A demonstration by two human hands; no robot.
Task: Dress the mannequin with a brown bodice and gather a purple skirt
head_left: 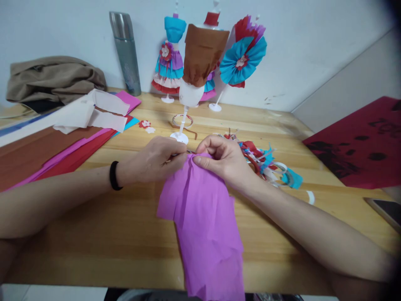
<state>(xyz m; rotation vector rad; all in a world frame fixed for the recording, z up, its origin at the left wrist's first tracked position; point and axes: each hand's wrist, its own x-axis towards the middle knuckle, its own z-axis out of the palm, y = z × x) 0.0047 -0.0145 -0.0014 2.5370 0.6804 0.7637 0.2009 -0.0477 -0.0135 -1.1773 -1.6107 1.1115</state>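
A long piece of purple crepe paper point(206, 225) hangs from both hands over the front part of the wooden table point(125, 242), its lower end reaching past the front edge. Its top edge is gathered into folds. My left hand point(153, 159), with a black band on the wrist, is closed on the paper's upper left edge. My right hand point(221, 161) pinches the gathered top between thumb and fingers. Just behind the hands stands a small white mannequin point(191, 95) on a thin stand, wrapped in a brown paper top point(203, 54).
Dressed mannequins point(169, 62) and a blue paper fan point(242, 60) stand at the wall beside a flask point(127, 56). Coloured sheets point(62, 154) and cloth point(56, 79) lie left; scraps point(263, 161), a red sheet point(360, 146) and a dark device point(385, 211) are right.
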